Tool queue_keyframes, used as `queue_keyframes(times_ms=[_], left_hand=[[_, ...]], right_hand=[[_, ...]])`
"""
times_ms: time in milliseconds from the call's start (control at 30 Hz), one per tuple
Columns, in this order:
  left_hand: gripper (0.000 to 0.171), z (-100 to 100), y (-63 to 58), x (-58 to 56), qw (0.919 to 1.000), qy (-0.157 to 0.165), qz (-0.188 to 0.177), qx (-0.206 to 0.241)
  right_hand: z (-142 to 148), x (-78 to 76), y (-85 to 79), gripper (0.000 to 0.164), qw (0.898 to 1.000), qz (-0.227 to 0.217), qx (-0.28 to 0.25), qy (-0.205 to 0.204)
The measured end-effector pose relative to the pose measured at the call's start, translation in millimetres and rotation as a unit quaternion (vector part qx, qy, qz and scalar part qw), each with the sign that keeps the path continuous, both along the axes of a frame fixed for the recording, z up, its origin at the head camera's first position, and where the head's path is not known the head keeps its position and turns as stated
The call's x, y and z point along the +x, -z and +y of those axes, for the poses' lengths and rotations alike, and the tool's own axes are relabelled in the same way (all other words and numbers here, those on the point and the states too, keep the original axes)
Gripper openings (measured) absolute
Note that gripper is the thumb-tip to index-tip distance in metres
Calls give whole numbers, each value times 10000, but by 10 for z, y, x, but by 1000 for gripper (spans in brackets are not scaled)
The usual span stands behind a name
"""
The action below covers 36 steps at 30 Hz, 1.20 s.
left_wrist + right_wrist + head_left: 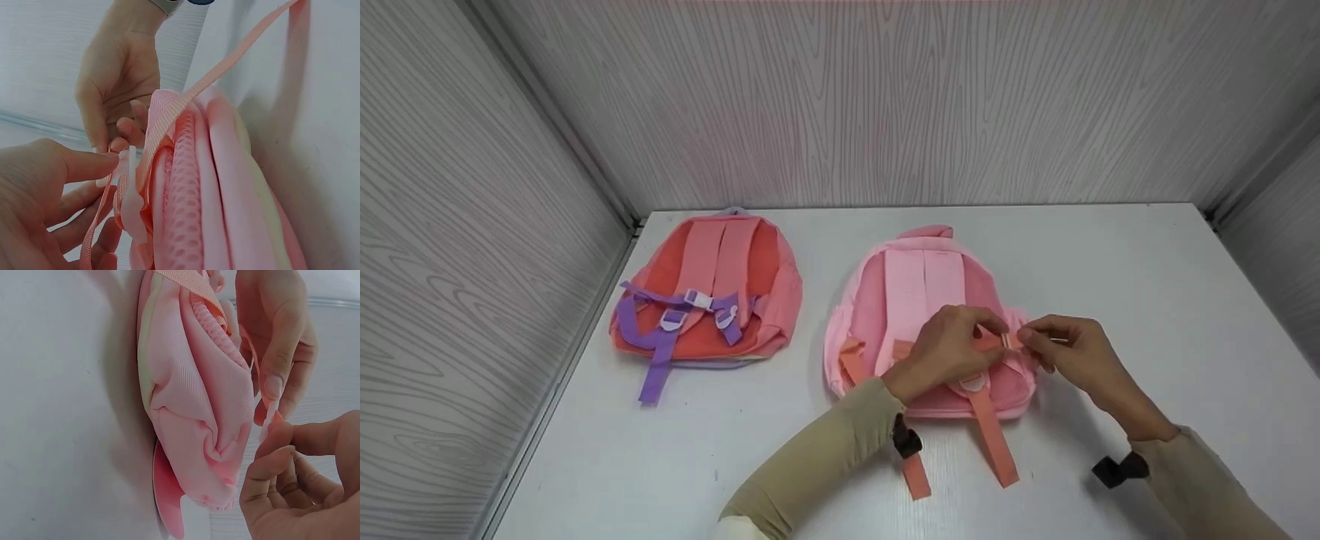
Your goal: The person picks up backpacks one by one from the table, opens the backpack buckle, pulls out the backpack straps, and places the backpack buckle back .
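Note:
A pink backpack [904, 300] lies on the table with its shoulder straps up and orange webbing hanging off its lower edge. Over its right side my left hand [949, 345] pinches a small pale plastic buckle [1009, 341] between thumb and fingers. From the right, my right hand [1076, 356] meets it and pinches the short end of orange webbing [277, 417] at the buckle. In the left wrist view, a whitish strap adjuster [133, 211] sits beside the left fingers. Fingers partly cover the buckle, so how far the webbing runs through it cannot be seen.
On the left of the white table [1147, 285] lies a coral backpack [769, 262] with purple webbing [656, 371] and a fastened white buckle [699, 300]. Loose orange strap ends [996, 442] trail toward the front. Grey wood-grain panels [847, 105] stand behind and at both sides.

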<state>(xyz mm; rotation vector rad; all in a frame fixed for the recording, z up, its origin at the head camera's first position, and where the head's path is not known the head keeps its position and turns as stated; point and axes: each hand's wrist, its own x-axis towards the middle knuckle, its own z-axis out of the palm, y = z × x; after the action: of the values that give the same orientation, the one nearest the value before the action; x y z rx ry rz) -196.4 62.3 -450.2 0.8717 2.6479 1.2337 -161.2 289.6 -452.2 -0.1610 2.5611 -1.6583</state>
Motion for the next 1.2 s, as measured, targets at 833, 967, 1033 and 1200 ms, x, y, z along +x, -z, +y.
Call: queue_keyframes(times_ms=[833, 967, 1033, 1200], left_hand=[[25, 116, 27, -8, 9985, -121, -202, -493], [26, 100, 7, -8, 9984, -74, -260, -505], [28, 89, -5, -6, 9983, -27, -300, -502], [32, 16, -63, -3, 9978, -4, -460, -471]], right_hand=[[40, 1, 80, 19, 9976, 191, 672, 17], [42, 0, 84, 18, 9970, 259, 731, 13], [40, 2, 79, 18, 9968, 254, 753, 16], [34, 18, 45, 18, 9967, 284, 762, 14]])
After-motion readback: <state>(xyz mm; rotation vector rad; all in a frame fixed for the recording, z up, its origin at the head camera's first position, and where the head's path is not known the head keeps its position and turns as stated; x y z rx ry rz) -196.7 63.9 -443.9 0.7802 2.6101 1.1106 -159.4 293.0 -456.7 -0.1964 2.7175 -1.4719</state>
